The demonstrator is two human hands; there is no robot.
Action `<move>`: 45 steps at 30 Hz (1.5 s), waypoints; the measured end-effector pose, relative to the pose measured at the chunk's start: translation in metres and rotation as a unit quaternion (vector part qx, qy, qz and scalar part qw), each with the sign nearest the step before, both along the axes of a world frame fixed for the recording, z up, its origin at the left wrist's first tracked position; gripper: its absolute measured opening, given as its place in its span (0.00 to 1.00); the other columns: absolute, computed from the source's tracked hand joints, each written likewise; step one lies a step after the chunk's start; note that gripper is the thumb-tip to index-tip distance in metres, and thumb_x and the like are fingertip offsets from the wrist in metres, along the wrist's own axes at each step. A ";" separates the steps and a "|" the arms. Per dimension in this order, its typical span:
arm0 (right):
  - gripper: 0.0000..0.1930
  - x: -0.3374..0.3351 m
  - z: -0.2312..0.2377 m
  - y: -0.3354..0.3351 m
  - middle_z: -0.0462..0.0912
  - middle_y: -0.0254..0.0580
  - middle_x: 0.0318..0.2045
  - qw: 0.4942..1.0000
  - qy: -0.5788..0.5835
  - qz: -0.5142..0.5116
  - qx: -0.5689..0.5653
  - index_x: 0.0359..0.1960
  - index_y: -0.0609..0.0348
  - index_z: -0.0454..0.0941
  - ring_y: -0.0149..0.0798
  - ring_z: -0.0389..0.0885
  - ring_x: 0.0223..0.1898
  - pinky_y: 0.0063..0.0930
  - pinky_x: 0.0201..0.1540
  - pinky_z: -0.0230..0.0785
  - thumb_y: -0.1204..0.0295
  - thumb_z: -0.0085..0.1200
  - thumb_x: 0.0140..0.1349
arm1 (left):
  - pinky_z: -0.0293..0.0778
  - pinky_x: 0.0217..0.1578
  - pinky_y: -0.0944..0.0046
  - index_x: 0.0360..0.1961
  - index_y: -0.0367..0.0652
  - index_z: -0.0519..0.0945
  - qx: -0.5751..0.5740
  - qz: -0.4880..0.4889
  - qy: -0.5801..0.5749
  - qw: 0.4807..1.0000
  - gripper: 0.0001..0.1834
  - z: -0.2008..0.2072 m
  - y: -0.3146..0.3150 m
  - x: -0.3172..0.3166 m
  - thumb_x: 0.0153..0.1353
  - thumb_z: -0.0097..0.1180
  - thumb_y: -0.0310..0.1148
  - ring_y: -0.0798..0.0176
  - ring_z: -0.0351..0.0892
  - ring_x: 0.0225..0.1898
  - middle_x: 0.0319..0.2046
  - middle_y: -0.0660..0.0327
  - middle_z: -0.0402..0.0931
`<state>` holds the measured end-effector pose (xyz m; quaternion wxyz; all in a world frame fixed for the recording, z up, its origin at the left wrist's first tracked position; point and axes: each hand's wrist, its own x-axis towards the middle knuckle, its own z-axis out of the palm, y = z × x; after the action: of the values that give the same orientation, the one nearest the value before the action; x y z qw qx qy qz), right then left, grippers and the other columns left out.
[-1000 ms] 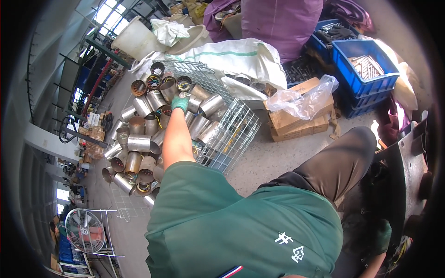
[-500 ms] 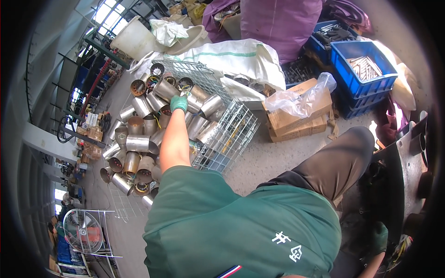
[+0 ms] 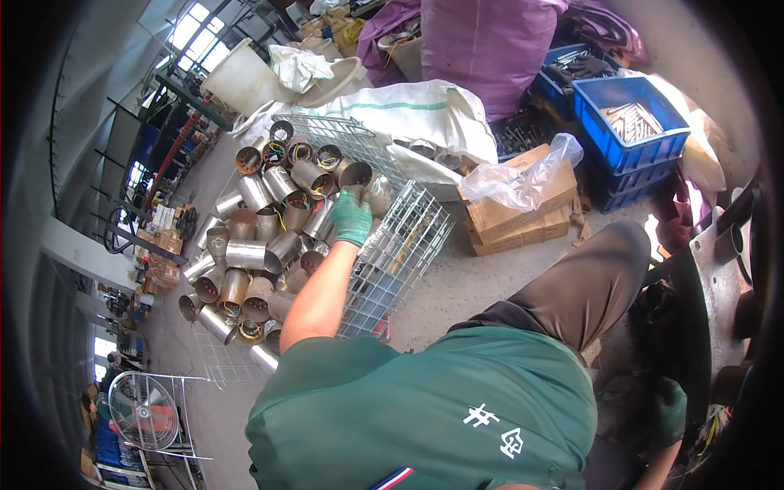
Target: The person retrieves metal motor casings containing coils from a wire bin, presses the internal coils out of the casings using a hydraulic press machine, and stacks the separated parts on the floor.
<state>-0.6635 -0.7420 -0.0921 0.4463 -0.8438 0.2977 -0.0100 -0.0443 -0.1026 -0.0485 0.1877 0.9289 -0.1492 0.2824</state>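
My left hand, in a green glove, reaches out to the right side of a heap of metal cylinders. Its fingers are curled at the rim of one open-ended metal cylinder, which faces me. Around it lie several more silvery and brownish cylinders, some with coloured wires and windings inside. A wire mesh basket stands just right of the hand. Down at the lower right, my gloved right hand is in shadow beside dark machinery; its fingers are not clear.
Cardboard boxes topped with clear plastic stand right of the basket. Stacked blue crates hold metal parts. White sacking and a large purple bag are behind. A fan stands at lower left, and a curved metal machine at right.
My left hand has moved right and toward me, from the middle of the heap's far side to a cylinder by the basket. The right hand has barely moved.
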 end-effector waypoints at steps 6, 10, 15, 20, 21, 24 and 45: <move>0.21 0.022 0.047 0.028 0.85 0.53 0.47 0.992 -0.068 0.076 -0.078 0.54 0.68 0.81 0.51 0.85 0.50 0.38 0.58 0.76 0.85 0.55 0.56 | 0.81 0.40 0.51 0.42 0.44 0.84 -0.067 -0.254 -0.058 0.963 0.10 0.037 -0.114 -0.049 0.60 0.68 0.26 0.46 0.86 0.39 0.38 0.53 0.82; 0.21 0.033 0.087 0.053 0.84 0.55 0.48 0.982 -0.106 0.018 -0.153 0.54 0.67 0.80 0.54 0.84 0.49 0.38 0.57 0.75 0.82 0.57 0.56 | 0.80 0.35 0.54 0.42 0.43 0.84 -0.137 -0.427 -0.080 0.890 0.13 0.088 -0.238 -0.070 0.55 0.73 0.24 0.49 0.86 0.34 0.34 0.54 0.82; 0.24 0.045 0.129 0.063 0.85 0.50 0.49 0.965 -0.181 -0.115 -0.150 0.60 0.66 0.78 0.45 0.85 0.51 0.34 0.58 0.75 0.79 0.61 0.61 | 0.80 0.34 0.57 0.41 0.42 0.84 -0.118 -0.649 -0.135 0.739 0.14 0.156 -0.401 -0.114 0.54 0.74 0.21 0.51 0.84 0.34 0.36 0.56 0.81; 0.32 0.052 0.151 0.055 0.82 0.47 0.58 0.915 -0.297 -0.215 -0.170 0.67 0.63 0.74 0.42 0.83 0.58 0.35 0.62 0.74 0.77 0.68 0.60 | 0.79 0.39 0.57 0.40 0.42 0.84 -0.114 -0.803 -0.023 0.584 0.14 0.175 -0.536 -0.221 0.53 0.74 0.22 0.53 0.82 0.36 0.36 0.57 0.81; 0.36 0.048 0.148 0.053 0.80 0.47 0.61 0.891 -0.344 -0.243 -0.167 0.70 0.62 0.72 0.44 0.81 0.61 0.36 0.64 0.74 0.76 0.71 0.58 | 0.79 0.41 0.56 0.40 0.41 0.84 -0.114 -0.833 0.060 0.538 0.13 0.171 -0.558 -0.247 0.54 0.73 0.21 0.53 0.83 0.37 0.37 0.57 0.81; 0.50 0.023 0.139 0.048 0.74 0.47 0.68 0.870 -0.339 -0.275 -0.229 0.77 0.58 0.63 0.45 0.75 0.68 0.40 0.70 0.70 0.73 0.78 0.52 | 0.80 0.41 0.55 0.41 0.40 0.83 -0.012 -0.880 0.117 0.460 0.11 0.153 -0.611 -0.315 0.56 0.68 0.26 0.52 0.85 0.39 0.38 0.56 0.82; 0.44 -0.055 0.101 0.038 0.78 0.50 0.63 0.760 -0.405 -0.505 0.066 0.76 0.65 0.65 0.45 0.79 0.64 0.40 0.68 0.72 0.55 0.64 0.61 | 0.78 0.55 0.65 0.66 0.37 0.75 -0.214 -0.724 0.592 0.281 0.26 0.068 -0.685 -0.408 0.67 0.57 0.26 0.67 0.80 0.49 0.53 0.55 0.81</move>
<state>-0.7183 -0.7037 0.0089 0.5101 -0.4575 0.4721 -0.5546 -0.4523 -0.7873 0.0195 0.5445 0.2798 -0.5431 -0.5747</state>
